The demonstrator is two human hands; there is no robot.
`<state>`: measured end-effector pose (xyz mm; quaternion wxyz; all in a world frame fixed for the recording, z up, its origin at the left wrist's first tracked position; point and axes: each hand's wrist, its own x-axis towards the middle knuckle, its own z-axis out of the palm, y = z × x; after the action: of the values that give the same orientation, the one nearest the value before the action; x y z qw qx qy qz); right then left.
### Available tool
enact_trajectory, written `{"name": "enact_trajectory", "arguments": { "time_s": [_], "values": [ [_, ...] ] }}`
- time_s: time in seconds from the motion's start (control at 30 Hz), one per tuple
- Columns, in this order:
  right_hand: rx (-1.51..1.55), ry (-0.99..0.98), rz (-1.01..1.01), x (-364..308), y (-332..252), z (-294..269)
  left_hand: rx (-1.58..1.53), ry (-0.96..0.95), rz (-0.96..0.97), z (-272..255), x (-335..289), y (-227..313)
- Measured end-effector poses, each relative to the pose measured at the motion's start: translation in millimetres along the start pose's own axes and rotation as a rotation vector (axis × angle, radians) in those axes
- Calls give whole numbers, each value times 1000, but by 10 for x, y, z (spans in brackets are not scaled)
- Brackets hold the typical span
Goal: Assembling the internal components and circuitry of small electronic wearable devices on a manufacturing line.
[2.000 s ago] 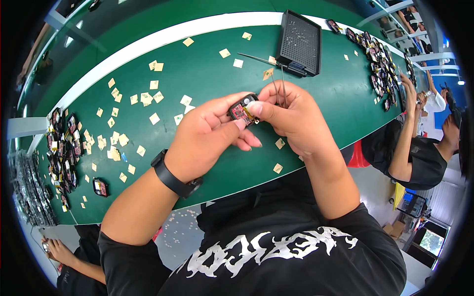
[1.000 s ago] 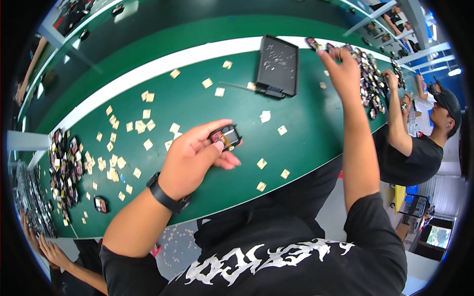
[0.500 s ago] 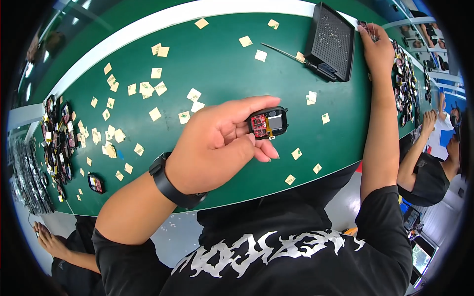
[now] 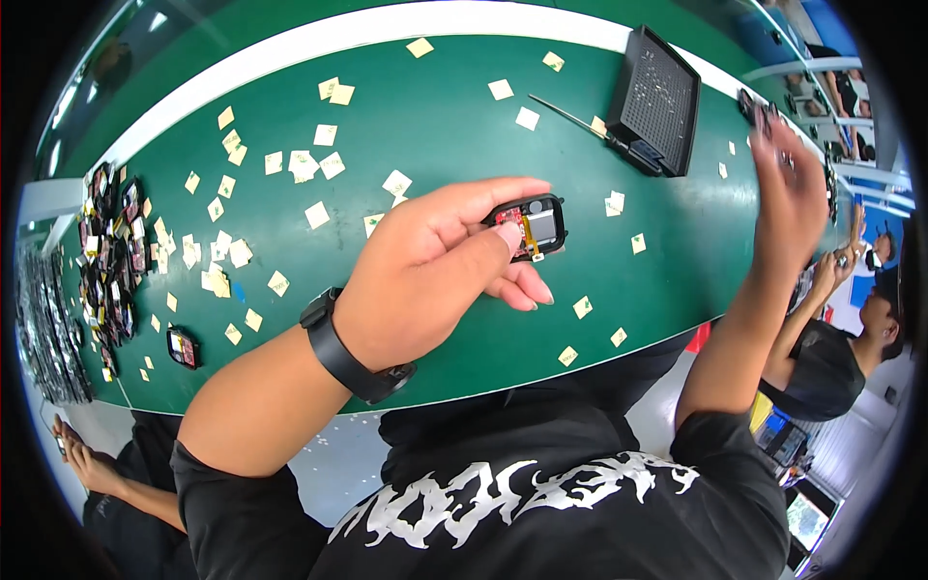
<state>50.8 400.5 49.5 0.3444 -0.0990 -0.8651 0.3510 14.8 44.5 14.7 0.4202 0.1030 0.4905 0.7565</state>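
My left hand [image 4: 435,242], with a black band on its wrist, grips a small black watch-shaped case [image 4: 558,211] over the middle of the table. Inside the case show a red circuit board, a grey rectangular part and a yellow-brown flex strip; my thumb lies over the board. On the right, my right hand [image 4: 795,198] is raised near the table's right part, its fingers smeared by motion. Whether anything is in them cannot be made out. Dark device cases [image 4: 750,104] lie just beyond its fingertips, partly hidden by the hand.
A black perforated tray [image 4: 688,126] with small metal bits stands at the back right, a thin-shafted screwdriver [image 4: 570,118] against it. Paper squares [image 4: 316,215] are scattered over the green table [image 4: 445,126]. Piled devices [image 4: 111,261] and one loose case [image 4: 182,346] lie left. Co-workers sit both sides.
My right hand has pulled back from beside the tray toward me and to the right. My left thumb has slid further over the circuit board. The whole view has shifted slightly.
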Motion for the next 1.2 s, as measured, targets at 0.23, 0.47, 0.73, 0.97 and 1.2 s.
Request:
{"name": "enact_trajectory", "arguments": {
  "time_s": [0.23, 0.47, 0.73, 0.97, 1.2],
  "values": [
    [102, -603, -260, -1289, -855, 188, -40, 60, 21, 37, 40, 18],
    [26, -575, -355, -1359, -836, 278, -21, 66, 46, 46, 45, 4],
    [-80, -602, -343, -1055, -1127, 68, 24, 21, 39, 46, 17, 7],
    [-224, -506, -609, -917, -1194, 280, 44, -8, 23, 39, -2, 17],
    [-316, -525, -718, -844, -1200, 323, 68, -24, 27, 43, -14, -3]
  ]
}}
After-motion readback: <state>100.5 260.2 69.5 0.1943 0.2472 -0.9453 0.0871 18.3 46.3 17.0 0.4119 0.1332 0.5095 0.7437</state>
